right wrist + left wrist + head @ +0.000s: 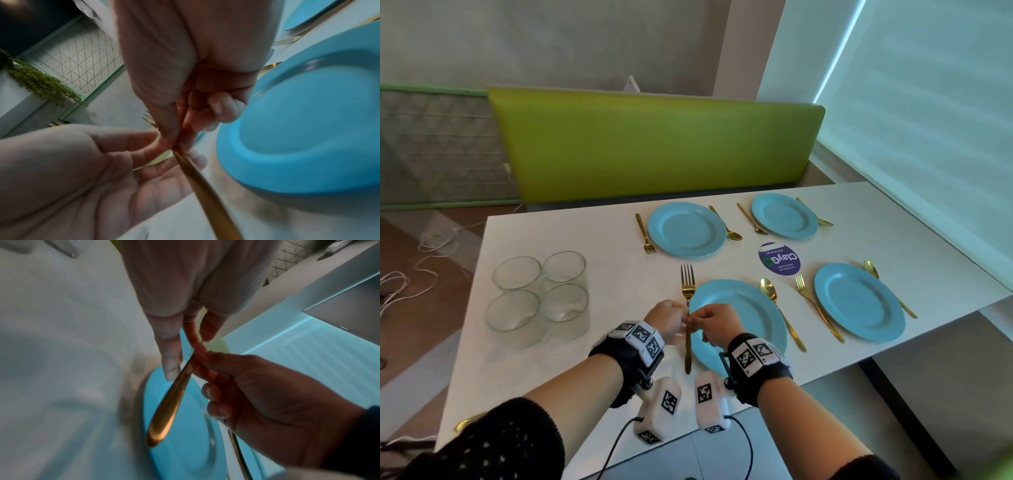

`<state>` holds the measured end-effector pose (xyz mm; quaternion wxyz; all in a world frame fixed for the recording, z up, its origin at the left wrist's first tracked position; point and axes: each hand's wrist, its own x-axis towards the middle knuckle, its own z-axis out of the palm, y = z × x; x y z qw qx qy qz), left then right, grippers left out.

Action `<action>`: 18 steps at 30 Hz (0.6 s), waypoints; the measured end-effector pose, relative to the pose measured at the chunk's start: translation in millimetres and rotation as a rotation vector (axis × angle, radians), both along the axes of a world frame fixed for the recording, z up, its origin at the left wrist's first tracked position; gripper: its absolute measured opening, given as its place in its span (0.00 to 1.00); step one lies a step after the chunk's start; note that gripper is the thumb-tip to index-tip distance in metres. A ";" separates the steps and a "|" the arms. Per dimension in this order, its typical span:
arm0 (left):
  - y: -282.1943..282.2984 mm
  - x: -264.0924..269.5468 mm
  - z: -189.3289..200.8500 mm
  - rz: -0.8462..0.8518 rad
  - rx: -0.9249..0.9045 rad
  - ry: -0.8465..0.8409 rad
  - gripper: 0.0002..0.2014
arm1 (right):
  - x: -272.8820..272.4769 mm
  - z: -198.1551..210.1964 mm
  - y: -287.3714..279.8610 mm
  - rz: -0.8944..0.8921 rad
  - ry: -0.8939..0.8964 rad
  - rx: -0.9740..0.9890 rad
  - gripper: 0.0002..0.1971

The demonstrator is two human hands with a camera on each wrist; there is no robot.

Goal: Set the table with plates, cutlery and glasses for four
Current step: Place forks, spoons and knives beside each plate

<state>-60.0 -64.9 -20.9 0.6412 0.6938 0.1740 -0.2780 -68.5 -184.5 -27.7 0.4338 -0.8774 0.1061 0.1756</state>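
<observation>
Plates (859, 301) and cutlery (768, 286) look done, my left hand (666, 318) and right hand (717, 325) pinch the last fork (687, 291), glasses (517, 272) to their left not placed yet.

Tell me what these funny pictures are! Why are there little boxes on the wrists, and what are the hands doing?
There is no machine here: these are a person's two hands. The person wears one camera on the head and small cameras strapped under the wrists. The big picture comes from the head, looking down. The other two come from the wrists, very close up, so the fingers look huge.

On the white table lie four blue plates, with gold forks and spoons beside them, and a round sticker. Four glasses stand together at the left.

The left hand and the right hand both pinch one gold fork by its handle, just left of the nearest plate.
</observation>
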 end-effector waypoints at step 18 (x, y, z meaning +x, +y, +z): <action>141.9 -30.1 -19.6 -0.196 0.585 -0.080 0.15 | -19.1 -48.7 62.9 0.033 0.140 -0.479 0.13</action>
